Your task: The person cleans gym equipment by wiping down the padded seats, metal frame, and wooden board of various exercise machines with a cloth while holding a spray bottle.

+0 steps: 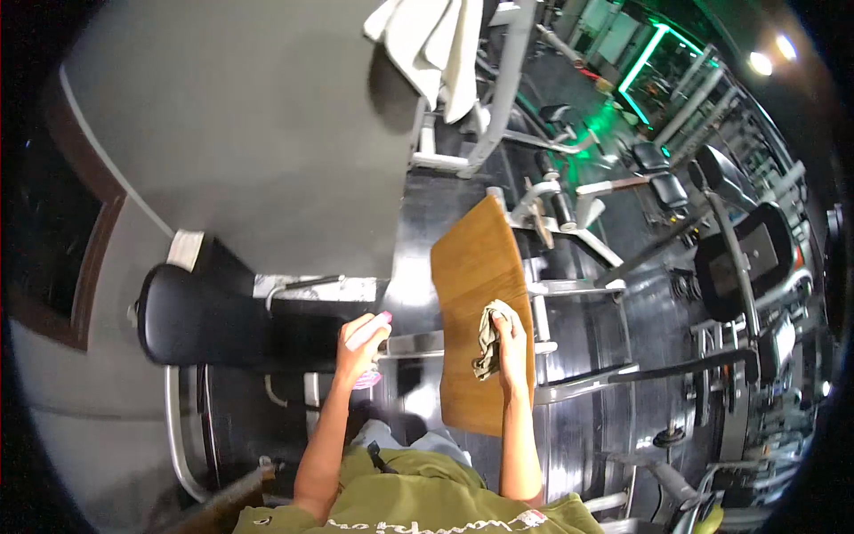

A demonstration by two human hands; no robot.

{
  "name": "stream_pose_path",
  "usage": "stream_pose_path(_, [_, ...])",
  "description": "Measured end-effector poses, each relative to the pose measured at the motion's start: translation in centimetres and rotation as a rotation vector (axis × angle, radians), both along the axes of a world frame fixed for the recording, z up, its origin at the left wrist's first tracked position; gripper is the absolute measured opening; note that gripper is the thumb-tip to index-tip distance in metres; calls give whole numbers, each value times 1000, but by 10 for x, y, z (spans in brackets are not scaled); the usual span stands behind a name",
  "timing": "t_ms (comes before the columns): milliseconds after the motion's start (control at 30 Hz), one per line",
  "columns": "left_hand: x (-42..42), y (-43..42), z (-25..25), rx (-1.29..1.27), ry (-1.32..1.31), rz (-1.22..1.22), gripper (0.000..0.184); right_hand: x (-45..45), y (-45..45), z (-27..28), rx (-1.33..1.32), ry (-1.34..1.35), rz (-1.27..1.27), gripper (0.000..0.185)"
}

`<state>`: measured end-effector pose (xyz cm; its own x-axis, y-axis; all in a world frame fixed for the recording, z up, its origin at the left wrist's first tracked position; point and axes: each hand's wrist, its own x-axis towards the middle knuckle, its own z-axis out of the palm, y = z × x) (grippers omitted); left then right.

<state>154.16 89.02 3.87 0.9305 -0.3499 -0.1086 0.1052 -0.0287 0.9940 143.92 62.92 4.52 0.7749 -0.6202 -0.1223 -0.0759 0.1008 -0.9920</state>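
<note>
In the head view, I am holding my two hands apart in front of my body, each one closing on its own item. My right hand is clamping a crumpled grey-green cloth between thumb and fingers, and the cloth is hanging in loose folds to the left of the fingers. Hand and cloth are lying over the lower half of a brown panel, near its right edge; I cannot tell whether the cloth is pressing on the surface or hovering just above it. My left hand is curling around a pink item, which is showing mostly below the fist; the fingers are hiding its form, so I cannot tell what it is. This hand is standing between the panel and a long black pad, in front of a metal bar. For handling, I am judging the cloth to be light, soft and limp, neither fragile nor slippery; gathering it into a bunch and taking hold at the middle is likely giving the firmest grip, since a loose corner would be trailing. I am judging the panel to be stiff and smooth, its long edges offering the clearest hold. Farther off, a white towel is hanging beside a grey wall.
</note>
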Motion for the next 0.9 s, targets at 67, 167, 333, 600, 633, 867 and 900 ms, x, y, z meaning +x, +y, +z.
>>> stream_pose_path(67, [25,-11,2,-55,-83,-104,15,9,-3,22,-198,14,-31,37])
stream_pose_path(167, [52,-38,1,-88,-60,-189,15,23,-22,28,-161,21,18,39])
stream_pose_path(333, [88,-86,7,-85,-98,-321,14,65,-51,21,-327,3,44,47])
stream_pose_path(600, [113,-135,19,-117,-71,-352,16,108,-85,25,-449,22,42,48])
stream_pose_path(633, [115,-138,20,-115,-85,-339,16,111,-85,27,-449,-20,25,46])
stream_pose_path(867, [132,-141,12,-123,-96,-330,19,120,-91,17,-409,-167,-6,42])
stream_pose_path(900, [133,-141,13,-127,-85,-326,19,119,-89,20,-365,-171,-8,42])
